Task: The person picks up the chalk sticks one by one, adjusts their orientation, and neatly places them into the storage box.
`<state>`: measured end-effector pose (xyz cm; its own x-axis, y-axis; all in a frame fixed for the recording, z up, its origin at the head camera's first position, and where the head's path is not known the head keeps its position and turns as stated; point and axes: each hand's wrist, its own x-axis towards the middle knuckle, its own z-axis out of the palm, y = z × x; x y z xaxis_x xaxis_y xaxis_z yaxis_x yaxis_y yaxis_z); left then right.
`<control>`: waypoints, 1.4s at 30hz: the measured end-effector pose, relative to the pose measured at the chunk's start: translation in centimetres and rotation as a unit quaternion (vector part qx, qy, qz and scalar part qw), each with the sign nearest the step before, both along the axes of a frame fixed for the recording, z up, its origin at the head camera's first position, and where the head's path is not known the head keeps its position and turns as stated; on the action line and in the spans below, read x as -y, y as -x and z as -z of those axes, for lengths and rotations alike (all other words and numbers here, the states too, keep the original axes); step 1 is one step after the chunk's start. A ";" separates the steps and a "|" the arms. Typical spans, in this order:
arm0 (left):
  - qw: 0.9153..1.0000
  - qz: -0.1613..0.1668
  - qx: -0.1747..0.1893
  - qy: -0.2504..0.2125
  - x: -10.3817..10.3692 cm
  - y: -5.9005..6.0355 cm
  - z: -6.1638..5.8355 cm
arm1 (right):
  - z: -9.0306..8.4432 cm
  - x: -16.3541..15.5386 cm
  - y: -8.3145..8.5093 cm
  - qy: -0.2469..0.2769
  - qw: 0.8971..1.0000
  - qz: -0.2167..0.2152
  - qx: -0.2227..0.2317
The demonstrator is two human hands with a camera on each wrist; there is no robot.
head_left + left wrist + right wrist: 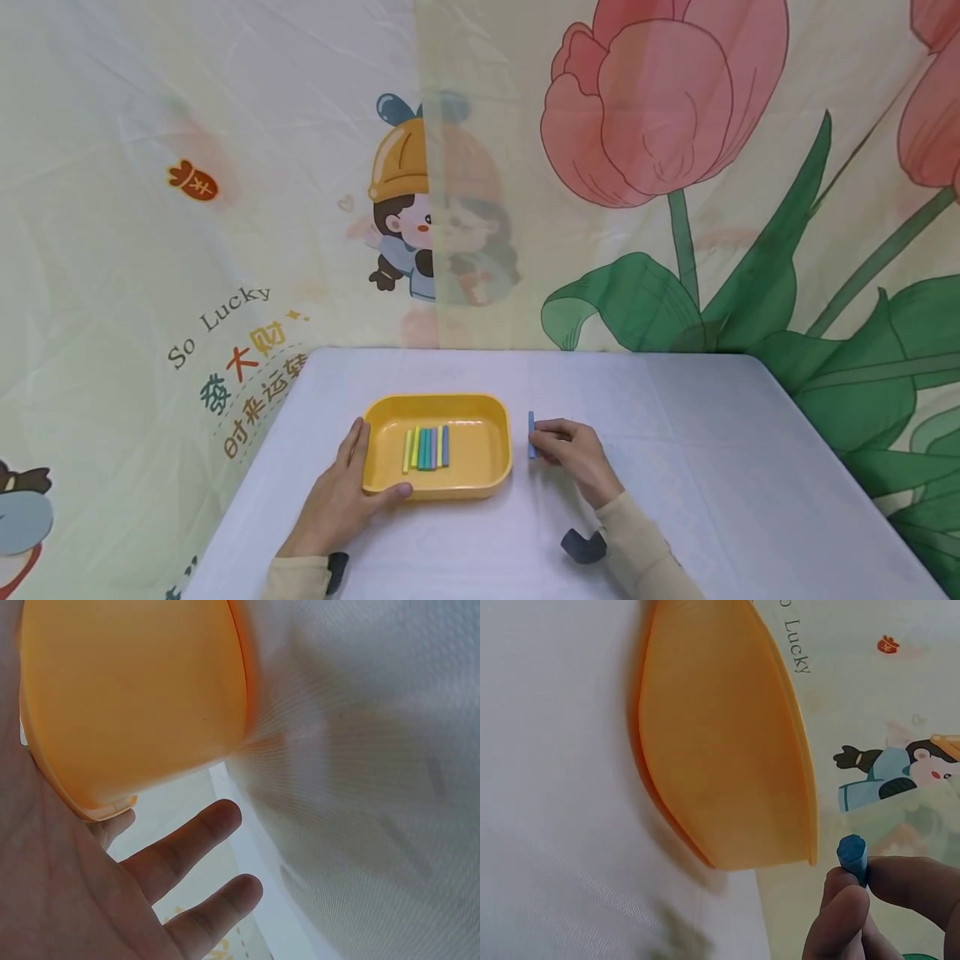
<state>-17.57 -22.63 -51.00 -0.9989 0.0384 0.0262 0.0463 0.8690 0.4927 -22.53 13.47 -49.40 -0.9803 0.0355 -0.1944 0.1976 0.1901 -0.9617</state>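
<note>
A blue chalk stick (532,419) is pinched upright between the thumb and fingers of my right hand (576,454), just right of the yellow tray (480,446). Its rough end faces the camera in the right wrist view, beside the tray's outer wall (720,735). My left hand (337,504) rests around the tray's near left corner, thumb on the front rim and fingers along the left side. In the left wrist view its fingers (184,851) are extended, two of them apart from the tray. Several chalk sticks (426,448) in yellow, green, teal, purple and blue lie side by side inside the tray.
A white cloth covers the table (675,450), whose far edge meets a printed curtain (480,167) with tulips and cartoon figures. Dark bands (583,547) show near both wrists.
</note>
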 end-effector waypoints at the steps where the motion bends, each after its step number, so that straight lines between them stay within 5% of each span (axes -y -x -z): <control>1: 1.000 0.000 0.001 0.000 0.0 0.0 0.0 | -0.1 0.2 0.0 0.003 1.000 0.001 0.000; 28: 1.000 0.004 -0.012 -0.003 0.1 -0.1 0.1 | -3.1 8.6 1.5 0.106 0.992 -0.054 -0.037; 42: 1.000 0.002 -0.004 -0.001 0.1 0.0 0.0 | -1.5 11.6 3.0 0.080 0.996 -0.026 -0.015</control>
